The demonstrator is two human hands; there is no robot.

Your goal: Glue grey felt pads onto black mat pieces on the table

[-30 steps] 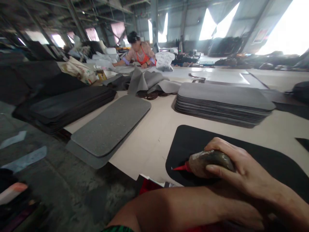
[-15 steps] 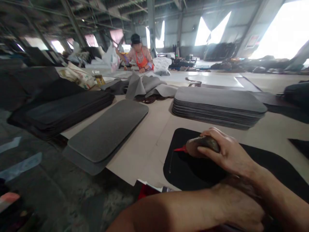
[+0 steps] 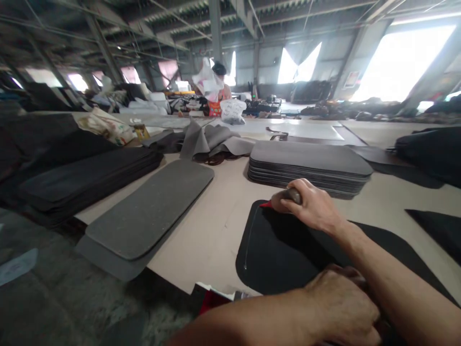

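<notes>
At the bench's left edge: dark stack. Next, a grey sheet, its under-layer overhanging the near edge. Further right, the black sheet lies flat by the near edge. Change noted: the thin wet line on it has lengthened since half a second ago, now running from near the sheet's near left corner to its far left one. I judge that side nearly complete. My right hand is clamped around the bottle, red nozzle at that far corner. My left hand is curled over the sheet's near side; whether it holds anything, I cannot tell.
</notes>
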